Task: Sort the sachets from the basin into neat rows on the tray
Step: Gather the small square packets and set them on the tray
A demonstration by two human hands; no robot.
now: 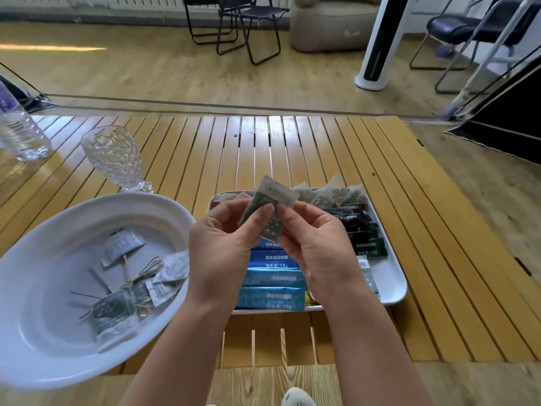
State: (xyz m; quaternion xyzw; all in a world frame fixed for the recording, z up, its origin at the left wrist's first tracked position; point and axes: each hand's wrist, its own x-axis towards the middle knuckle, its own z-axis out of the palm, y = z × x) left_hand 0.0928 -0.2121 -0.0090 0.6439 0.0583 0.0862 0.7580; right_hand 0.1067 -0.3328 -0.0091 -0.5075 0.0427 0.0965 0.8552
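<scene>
Above the white rectangular tray, left hand and right hand together pinch a small grey paper sachet. Left of the tray, the white oval basin holds loose sachets; blue stick sachets lie rowed in the tray.

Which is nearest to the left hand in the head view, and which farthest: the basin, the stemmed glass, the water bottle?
Measured from the left hand, which pinches a sachet above the tray:
1. Basin, directly to the hand's left, its rim almost at the wrist.
2. Stemmed glass, behind the basin, farther up the table.
3. Water bottle, at the far left edge.
</scene>
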